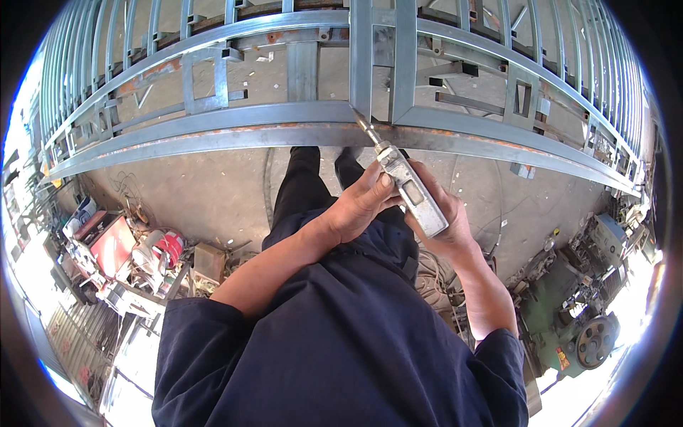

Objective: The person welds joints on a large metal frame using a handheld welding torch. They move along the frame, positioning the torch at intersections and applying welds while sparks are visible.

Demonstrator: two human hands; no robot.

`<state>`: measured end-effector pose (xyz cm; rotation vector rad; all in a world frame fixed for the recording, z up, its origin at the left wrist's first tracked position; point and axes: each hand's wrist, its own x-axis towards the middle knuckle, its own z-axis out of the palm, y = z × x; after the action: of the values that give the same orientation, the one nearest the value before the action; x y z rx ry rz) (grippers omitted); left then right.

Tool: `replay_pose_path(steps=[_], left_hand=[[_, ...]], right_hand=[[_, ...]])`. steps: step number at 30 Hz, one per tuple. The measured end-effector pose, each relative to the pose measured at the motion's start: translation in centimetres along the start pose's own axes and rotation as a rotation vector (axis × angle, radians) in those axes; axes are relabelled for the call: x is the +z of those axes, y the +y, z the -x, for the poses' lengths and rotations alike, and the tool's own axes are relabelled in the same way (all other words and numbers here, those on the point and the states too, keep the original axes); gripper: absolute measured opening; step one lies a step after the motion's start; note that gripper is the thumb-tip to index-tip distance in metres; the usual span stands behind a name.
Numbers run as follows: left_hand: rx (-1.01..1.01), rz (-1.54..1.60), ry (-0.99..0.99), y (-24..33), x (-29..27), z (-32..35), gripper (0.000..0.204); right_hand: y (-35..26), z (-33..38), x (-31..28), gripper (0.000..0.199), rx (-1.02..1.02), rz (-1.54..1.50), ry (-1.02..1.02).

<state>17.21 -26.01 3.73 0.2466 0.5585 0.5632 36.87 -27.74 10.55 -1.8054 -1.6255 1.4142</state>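
Observation:
A grey metal gate frame [213, 132] of welded square tubes lies flat in front of me, with rust marks along its near rail. I hold a worn silver hand tool [411, 192] with a thin tip that touches the joint where an upright bar [361, 64] meets the near rail. My right hand [445, 217] grips the tool's body from below. My left hand [363, 203] closes over the tool from the left, thumb pressed near its front end. My dark blue sleeves and trousers fill the lower middle.
A concrete floor lies under the frame. At the lower left sit a red box [110, 245], a red-and-white machine [160, 252] and scattered scrap. Green machinery with a wheel [594, 341] stands at the lower right. Cables [434, 277] lie on the floor by my legs.

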Motion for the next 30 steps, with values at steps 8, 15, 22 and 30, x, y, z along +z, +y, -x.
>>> replay_pose_path(steps=[8, 15, 22, 30], left_hand=[[-0.024, 0.021, 0.066, -0.1, -0.4, -0.1, 0.087], [-0.020, 0.046, 0.025, 0.2, -0.4, -0.2, 0.085], [-0.043, 0.093, 0.014, 0.4, -0.3, -0.5, 0.084], [-0.078, 0.137, 0.051, 0.4, -0.5, -0.4, 0.082]], right_hand=[[-0.1, -0.5, 0.7, 0.075, 0.011, 0.005, 0.011], [-0.2, -0.8, 0.7, 0.074, 0.023, 0.007, -0.001], [-0.3, -0.7, 0.2, 0.076, 0.004, -0.016, 0.007], [-1.0, -0.8, 0.1, 0.076, 0.054, -0.067, -0.020]])
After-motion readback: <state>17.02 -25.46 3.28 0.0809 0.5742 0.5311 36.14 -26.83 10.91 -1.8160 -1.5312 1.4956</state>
